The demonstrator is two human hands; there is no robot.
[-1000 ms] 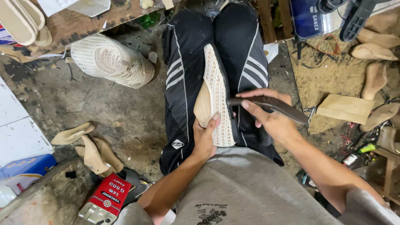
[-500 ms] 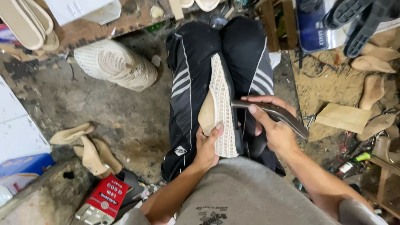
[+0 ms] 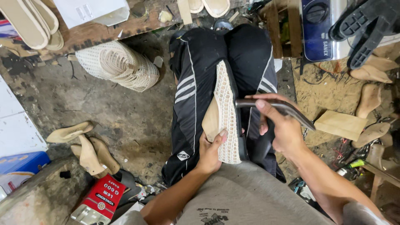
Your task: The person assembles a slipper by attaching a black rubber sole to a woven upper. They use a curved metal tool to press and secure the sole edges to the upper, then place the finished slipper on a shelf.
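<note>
From the head camera, a white mesh shoe [image 3: 227,112] lies on the person's lap, on black pants [image 3: 196,83] with white stripes. The left hand [image 3: 210,150] is closed around the shoe near its lower end. The right hand [image 3: 279,125] grips a dark curved tool [image 3: 273,106], whose tip touches the shoe's edge. A pile of white mesh pieces [image 3: 118,64] sits on the dirty floor [image 3: 104,112]. Tan wooden shoe forms [image 3: 83,146] lie near a red can [image 3: 100,200].
</note>
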